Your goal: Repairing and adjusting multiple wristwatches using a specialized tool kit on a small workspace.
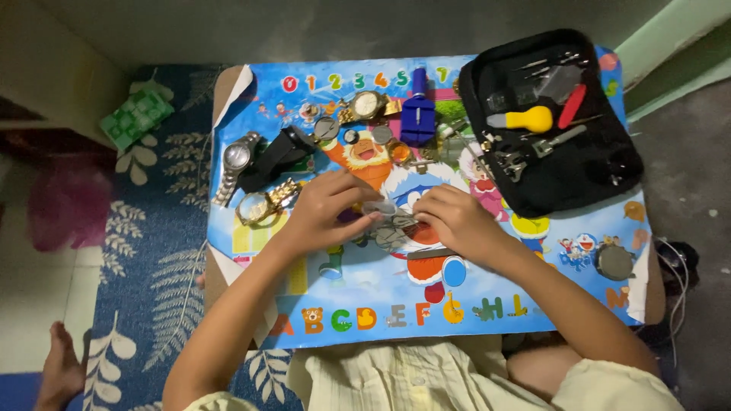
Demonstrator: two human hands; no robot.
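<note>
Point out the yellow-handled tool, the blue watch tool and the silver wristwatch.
yellow-handled tool [531, 119]: head view, on its bulbous yellow handle, inside the black case.
blue watch tool [418, 116]: head view, on its blue body.
silver wristwatch [237, 157]: head view, on its round dial.

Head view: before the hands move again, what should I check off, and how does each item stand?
1. Both hands on the small clear bag: left hand and right hand meet at it, ok.
2. What the grip holds: cannot tell.
3. Black tool case open: ok.
4. Yellow-handled tool in case: ok.
5. Silver watch apart from hands: ok.
</note>
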